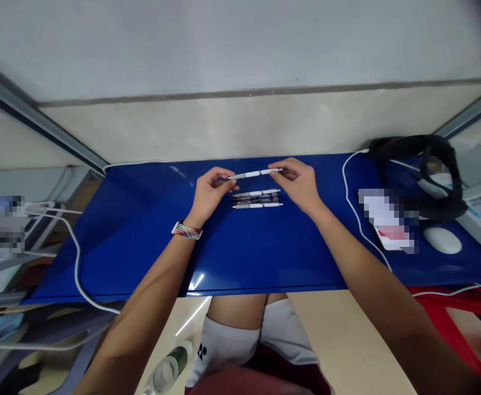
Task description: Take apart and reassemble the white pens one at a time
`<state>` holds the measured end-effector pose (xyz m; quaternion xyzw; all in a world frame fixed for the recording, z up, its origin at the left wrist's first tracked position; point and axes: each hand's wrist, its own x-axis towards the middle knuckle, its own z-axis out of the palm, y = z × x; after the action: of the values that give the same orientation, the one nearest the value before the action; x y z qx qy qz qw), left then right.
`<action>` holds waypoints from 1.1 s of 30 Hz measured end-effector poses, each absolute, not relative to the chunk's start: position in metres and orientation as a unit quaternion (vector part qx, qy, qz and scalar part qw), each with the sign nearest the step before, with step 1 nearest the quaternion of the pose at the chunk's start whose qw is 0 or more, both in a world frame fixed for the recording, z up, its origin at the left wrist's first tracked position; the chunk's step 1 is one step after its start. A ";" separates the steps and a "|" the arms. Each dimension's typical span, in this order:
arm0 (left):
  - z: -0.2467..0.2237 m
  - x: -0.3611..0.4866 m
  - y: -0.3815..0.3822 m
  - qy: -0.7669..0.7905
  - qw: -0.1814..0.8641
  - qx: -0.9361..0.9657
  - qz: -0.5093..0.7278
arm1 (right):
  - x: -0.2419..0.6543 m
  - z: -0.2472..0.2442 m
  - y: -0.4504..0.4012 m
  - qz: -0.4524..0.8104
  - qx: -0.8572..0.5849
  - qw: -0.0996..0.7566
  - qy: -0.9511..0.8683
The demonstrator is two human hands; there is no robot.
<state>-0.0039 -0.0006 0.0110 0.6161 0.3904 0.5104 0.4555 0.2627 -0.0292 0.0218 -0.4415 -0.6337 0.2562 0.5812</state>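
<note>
A white pen (253, 174) is held nearly level above the blue table (232, 247), its right end slightly higher. My left hand (211, 192) pinches its left end between thumb and fingers. At the other end, the thumb and fingers of my right hand (300, 184) are closed on it. Just below the held pen, several pens (256, 206) lie side by side on the table, white ones at the outer edges and darker ones between them.
On the right are a black headset (421, 175), a blurred-out phone-like item (390, 222), a white mouse (442, 240) and a white cable (352, 203). Another cable (77, 258) crosses the left side. A wall stands behind the table. A bottle (168, 370) is below the front edge.
</note>
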 end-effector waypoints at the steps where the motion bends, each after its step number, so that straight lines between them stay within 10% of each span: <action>1: 0.010 -0.004 0.000 0.396 0.448 0.628 0.499 | 0.266 0.020 -0.027 0.225 -0.450 0.559 -0.659; 11: 0.007 -0.007 -0.005 0.469 0.226 0.780 0.347 | 0.277 0.014 -0.029 0.096 -0.566 0.305 -0.760; 33: 0.006 -0.003 -0.010 0.436 0.246 0.782 0.371 | 0.275 0.013 -0.029 0.108 -0.554 0.313 -0.764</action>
<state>-0.0029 -0.0095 0.0064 0.7821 0.4358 0.3712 0.2464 0.2747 -0.0291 0.0127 -0.5536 -0.7642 0.1078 0.3129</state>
